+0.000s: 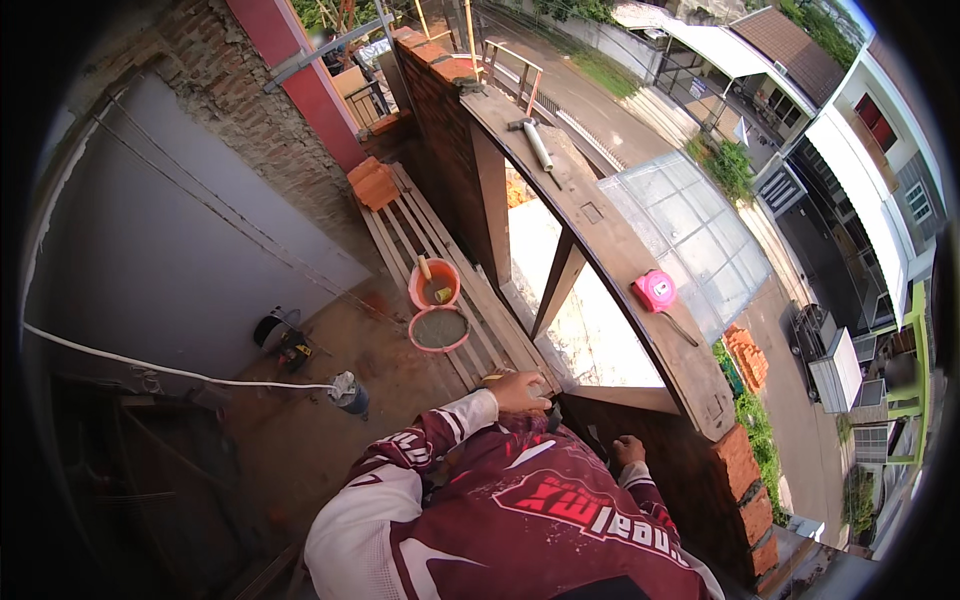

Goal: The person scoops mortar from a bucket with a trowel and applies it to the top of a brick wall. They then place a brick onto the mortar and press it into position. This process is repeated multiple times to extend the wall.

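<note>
My left hand (518,391) is low by the near end of the wooden plank platform (500,338), in front of my chest. Its fingers are bent inward, and whatever they close on is hidden. Further right, beside the dark wall under the wooden frame (655,340), my right hand (628,451) is curled into a fist; I cannot make out anything in it. On the planks beyond my left hand stand a round tub of grey mortar (440,329) and an orange bucket (432,277) with a wooden-handled tool in it.
A pink tape measure (655,290) and a caulking-gun-like tool (537,145) lie on the frame's top board. Orange bricks (374,184) are stacked at the platform's far end. A blue container (348,394) and a power tool (292,352) are on the floor left. A street lies below right.
</note>
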The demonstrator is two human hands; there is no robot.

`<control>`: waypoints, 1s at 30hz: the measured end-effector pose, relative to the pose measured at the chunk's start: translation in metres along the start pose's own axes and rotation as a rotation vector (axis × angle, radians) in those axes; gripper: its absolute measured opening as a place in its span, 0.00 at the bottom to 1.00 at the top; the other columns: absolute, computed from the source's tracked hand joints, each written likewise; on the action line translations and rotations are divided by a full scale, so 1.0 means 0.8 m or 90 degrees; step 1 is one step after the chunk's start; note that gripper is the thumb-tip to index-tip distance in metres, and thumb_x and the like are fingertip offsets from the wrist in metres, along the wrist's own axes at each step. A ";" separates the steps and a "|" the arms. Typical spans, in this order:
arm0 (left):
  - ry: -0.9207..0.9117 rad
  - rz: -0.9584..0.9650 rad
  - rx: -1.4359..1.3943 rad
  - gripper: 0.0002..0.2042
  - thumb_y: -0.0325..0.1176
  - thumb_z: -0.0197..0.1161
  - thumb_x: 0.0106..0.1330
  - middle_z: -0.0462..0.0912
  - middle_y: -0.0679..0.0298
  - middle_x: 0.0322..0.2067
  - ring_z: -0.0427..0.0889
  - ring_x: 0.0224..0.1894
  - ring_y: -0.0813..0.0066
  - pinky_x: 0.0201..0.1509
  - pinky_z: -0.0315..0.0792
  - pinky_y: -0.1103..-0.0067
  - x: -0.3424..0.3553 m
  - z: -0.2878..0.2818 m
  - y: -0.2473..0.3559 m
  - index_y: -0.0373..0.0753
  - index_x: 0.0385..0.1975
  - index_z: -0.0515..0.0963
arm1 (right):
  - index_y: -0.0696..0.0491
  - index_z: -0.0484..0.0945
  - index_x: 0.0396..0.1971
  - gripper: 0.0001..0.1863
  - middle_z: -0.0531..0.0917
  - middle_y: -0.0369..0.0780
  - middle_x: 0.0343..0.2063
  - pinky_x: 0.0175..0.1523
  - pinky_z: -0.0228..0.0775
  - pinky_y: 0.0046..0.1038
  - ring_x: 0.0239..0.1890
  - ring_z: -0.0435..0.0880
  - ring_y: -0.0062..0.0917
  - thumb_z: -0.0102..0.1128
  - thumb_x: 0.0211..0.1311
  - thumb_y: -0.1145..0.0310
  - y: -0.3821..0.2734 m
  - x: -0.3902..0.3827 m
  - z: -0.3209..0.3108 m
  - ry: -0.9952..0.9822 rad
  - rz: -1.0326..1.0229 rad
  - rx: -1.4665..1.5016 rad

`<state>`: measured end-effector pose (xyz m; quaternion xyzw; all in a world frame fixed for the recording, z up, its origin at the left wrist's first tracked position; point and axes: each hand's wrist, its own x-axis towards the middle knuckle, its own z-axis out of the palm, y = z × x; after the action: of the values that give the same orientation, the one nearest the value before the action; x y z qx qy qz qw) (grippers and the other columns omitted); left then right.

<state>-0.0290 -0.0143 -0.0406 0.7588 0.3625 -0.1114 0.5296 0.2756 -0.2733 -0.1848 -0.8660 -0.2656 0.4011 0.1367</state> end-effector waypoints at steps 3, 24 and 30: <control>0.003 -0.021 -0.010 0.36 0.58 0.66 0.60 0.74 0.49 0.61 0.72 0.65 0.58 0.68 0.64 0.70 0.000 0.075 -0.091 0.39 0.63 0.72 | 0.57 0.81 0.50 0.24 0.85 0.49 0.47 0.58 0.74 0.34 0.53 0.83 0.40 0.68 0.56 0.59 0.009 -0.008 -0.002 -0.059 -0.013 0.006; 0.145 -0.449 -0.378 0.36 0.74 0.60 0.54 0.73 0.67 0.16 0.70 0.16 0.77 0.19 0.59 0.77 -0.114 0.214 -0.132 0.37 0.25 0.81 | 0.48 0.80 0.56 0.29 0.80 0.46 0.56 0.64 0.68 0.36 0.59 0.78 0.39 0.56 0.61 0.46 0.111 -0.010 0.060 -0.334 -0.094 -0.218; 0.201 -0.435 -0.270 0.38 0.72 0.59 0.57 0.85 0.58 0.32 0.80 0.29 0.74 0.29 0.73 0.76 -0.123 0.259 -0.230 0.34 0.37 0.86 | 0.52 0.75 0.60 0.37 0.78 0.47 0.59 0.66 0.66 0.36 0.61 0.77 0.38 0.62 0.55 0.41 0.141 -0.031 0.070 -0.172 0.120 -0.187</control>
<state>-0.1776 -0.2079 -0.2053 0.4769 0.6845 -0.0859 0.5447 0.2591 -0.3787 -0.2561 -0.8360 -0.2546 0.4816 -0.0659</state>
